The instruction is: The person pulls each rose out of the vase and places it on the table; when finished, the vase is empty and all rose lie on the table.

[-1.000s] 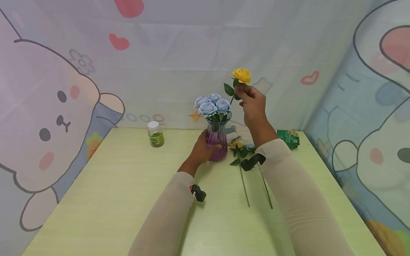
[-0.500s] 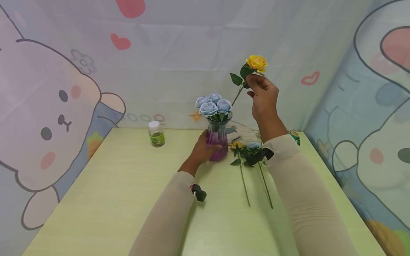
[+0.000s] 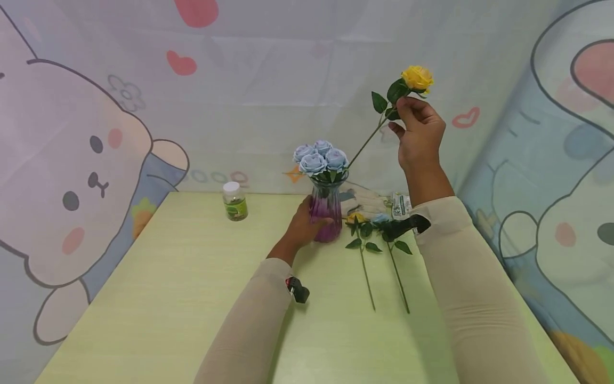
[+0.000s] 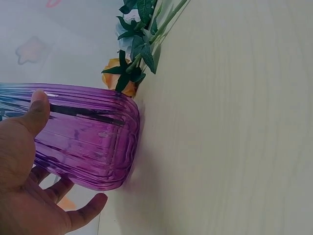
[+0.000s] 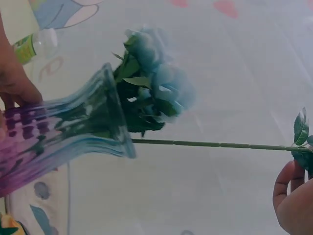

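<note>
A glass vase (image 3: 332, 204), clear blue at the neck and purple below, stands on the table with several light blue roses (image 3: 313, 163) in its mouth. My left hand (image 3: 301, 226) holds its lower body; in the left wrist view the thumb lies across the purple glass (image 4: 88, 137) and the fingers reach round below. High to the right, my right hand (image 3: 422, 133) pinches a yellow rose (image 3: 417, 79) just under its bloom. The rose's long green stem (image 5: 215, 144) slants down to the vase rim in the right wrist view.
Right of the vase, a yellow rose (image 3: 356, 218) and a light blue rose (image 3: 381, 218) lie with stems toward me. A printed packet (image 3: 401, 205) is behind the right wrist. A white-lidded jar (image 3: 234, 202) stands at the back left. A patterned cloth backdrop (image 3: 268, 69) hangs behind.
My right hand has moved up and to the right with the yellow rose, and more of its stem shows above the vase rim. The left hand stays on the vase.
</note>
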The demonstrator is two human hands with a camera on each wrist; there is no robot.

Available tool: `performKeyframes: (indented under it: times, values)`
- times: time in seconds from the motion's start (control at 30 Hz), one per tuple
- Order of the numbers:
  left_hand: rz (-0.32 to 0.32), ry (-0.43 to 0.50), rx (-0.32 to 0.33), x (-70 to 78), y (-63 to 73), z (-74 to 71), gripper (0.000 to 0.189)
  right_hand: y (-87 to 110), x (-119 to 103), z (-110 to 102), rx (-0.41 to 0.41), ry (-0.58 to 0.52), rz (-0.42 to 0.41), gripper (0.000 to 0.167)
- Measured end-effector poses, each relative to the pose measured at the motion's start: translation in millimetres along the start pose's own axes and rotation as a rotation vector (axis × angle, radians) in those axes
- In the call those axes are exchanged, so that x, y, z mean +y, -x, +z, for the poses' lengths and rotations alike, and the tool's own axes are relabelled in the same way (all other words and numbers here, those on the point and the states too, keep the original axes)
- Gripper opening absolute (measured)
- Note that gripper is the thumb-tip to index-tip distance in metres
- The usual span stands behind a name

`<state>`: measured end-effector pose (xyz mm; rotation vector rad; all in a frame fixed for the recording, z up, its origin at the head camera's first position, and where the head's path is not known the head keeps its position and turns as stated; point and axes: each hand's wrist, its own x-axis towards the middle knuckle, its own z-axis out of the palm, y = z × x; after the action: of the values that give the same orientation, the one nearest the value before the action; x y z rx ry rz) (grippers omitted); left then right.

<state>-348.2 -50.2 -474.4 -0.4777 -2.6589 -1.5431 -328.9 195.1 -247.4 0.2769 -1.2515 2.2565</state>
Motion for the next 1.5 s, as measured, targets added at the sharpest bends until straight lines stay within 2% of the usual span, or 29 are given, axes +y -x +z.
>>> performKeyframes:
  times: [0.23, 0.43, 0.6, 0.8, 1.03, 1.27, 1.5]
  values:
    - [0.005, 0.007, -0.005, -0.9, 0.7, -1.8, 0.100, -10.9, -22, -8, 0.046, -0.095, 0.022, 0.019]
    - [-0.007, 0.000, -0.008, 0.7, 2.0, -2.0, 0.100, -12.2, -37, -17, 0.063, -0.161, 0.092, 0.017]
    - [0.006, -0.002, -0.006, 2.2, 2.0, -4.0, 0.099, -5.9, -36, -28, 0.044, -0.113, 0.136, 0.017]
    - [0.013, 0.009, -0.002, 2.2, 2.3, -4.9, 0.098, 4.4, -26, -42, 0.014, -0.063, 0.178, 0.023]
    - [0.015, -0.001, -0.007, 1.5, 3.0, -3.4, 0.099, 14.4, -15, -56, -0.012, 0.016, 0.179, 0.018]
    - [0.023, 0.008, -0.009, 1.4, 2.3, -3.1, 0.098, 23.0, -8, -68, -0.001, 0.132, 0.205, 0.019]
    - [0.022, 0.003, -0.013, 0.8, 2.8, -2.1, 0.097, 28.6, -3, -85, 0.009, 0.076, 0.264, 0.011]
